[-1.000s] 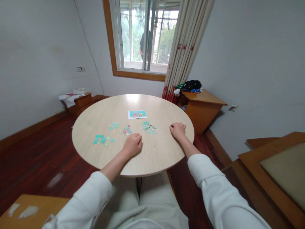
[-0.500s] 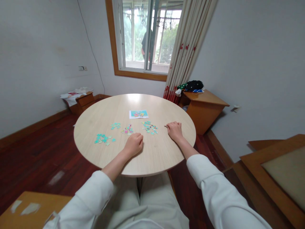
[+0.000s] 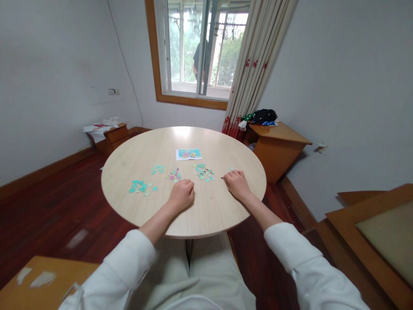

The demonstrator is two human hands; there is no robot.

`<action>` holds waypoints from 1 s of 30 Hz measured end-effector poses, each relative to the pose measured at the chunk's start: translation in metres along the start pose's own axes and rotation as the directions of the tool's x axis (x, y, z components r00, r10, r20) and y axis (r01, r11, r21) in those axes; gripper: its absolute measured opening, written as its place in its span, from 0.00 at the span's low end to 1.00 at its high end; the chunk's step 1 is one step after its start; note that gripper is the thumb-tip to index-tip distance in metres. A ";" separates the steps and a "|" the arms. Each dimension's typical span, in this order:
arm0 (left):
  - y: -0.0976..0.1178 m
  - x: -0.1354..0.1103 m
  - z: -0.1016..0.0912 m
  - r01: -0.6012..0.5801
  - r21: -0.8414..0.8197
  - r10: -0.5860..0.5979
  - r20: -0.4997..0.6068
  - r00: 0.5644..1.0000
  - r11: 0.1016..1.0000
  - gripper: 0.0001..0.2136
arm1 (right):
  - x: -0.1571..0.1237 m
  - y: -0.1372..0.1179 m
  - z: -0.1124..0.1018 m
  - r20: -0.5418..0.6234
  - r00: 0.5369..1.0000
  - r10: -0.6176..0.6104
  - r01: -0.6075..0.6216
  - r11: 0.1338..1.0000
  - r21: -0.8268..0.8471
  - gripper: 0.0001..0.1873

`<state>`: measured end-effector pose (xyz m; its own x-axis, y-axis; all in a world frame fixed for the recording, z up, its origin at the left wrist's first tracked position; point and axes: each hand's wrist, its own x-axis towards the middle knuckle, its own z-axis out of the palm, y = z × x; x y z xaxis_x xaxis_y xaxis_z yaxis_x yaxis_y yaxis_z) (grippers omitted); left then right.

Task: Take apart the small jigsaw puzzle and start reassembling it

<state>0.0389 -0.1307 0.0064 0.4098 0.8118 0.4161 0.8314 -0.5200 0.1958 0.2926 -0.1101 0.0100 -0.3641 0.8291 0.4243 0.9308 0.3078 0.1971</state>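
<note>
One picture card (image 3: 189, 154) lies flat, any lettering illegibly small.

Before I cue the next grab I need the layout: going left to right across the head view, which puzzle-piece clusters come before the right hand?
By their middles: larger teal cluster → smaller teal cluster → pinkish cluster → multicoloured cluster → right hand.
</note>
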 end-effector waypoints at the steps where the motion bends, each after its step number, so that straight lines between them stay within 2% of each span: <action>1: 0.000 0.000 -0.001 0.041 -0.001 -0.041 -0.019 0.999 0.999 0.09 | -0.005 -0.002 -0.003 -0.004 1.000 -0.014 0.014 1.000 -0.003 0.14; 3: -0.003 0.002 -0.002 0.136 -0.023 -0.137 -0.071 0.988 0.990 0.09 | -0.017 -0.007 -0.009 -0.002 0.999 -0.052 0.052 0.999 0.005 0.13; 5: -0.008 0.004 -0.005 0.240 -0.083 -0.250 -0.132 0.959 0.967 0.10 | -0.028 -0.018 -0.016 0.018 0.995 -0.099 0.098 0.994 0.044 0.13; 8: -0.020 0.008 -0.008 0.384 -0.250 -0.435 -0.199 0.878 0.889 0.10 | -0.037 -0.041 -0.028 0.081 0.982 -0.170 0.157 0.977 0.142 0.14; 12: -0.040 0.010 -0.006 0.427 -0.478 -0.580 -0.235 0.780 0.768 0.11 | -0.029 -0.076 -0.040 0.138 0.965 -0.223 0.183 0.950 0.253 0.16; 15: -0.048 0.010 -0.004 0.431 -0.547 -0.628 -0.240 0.740 0.717 0.11 | -0.009 -0.099 -0.038 0.180 0.963 -0.200 0.151 0.955 0.255 0.16; 18: -0.049 0.010 -0.003 0.431 -0.551 -0.632 -0.245 0.735 0.715 0.11 | 0.017 -0.117 -0.029 0.226 0.965 -0.134 0.083 0.971 0.223 0.18; 23: -0.048 0.009 -0.003 0.417 -0.535 -0.605 -0.241 0.758 0.735 0.10 | 0.055 -0.139 -0.015 0.256 0.966 -0.029 -0.030 0.974 0.223 0.24; 26: -0.050 0.009 -0.002 0.412 -0.531 -0.598 -0.239 0.765 0.740 0.10 | 0.067 -0.147 -0.011 0.265 0.964 -0.003 -0.065 0.966 0.250 0.25; 30: -0.051 0.008 -0.002 0.414 -0.517 -0.593 -0.244 0.768 0.749 0.10 | 0.070 -0.148 -0.008 0.240 0.971 -0.014 -0.060 0.952 0.299 0.25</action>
<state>-0.0005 -0.0982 0.0016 -0.2696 0.8666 0.4199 0.5988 -0.1907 0.7779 0.1289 -0.1015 0.0169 -0.3585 0.9126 0.1967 0.9183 0.3827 -0.1019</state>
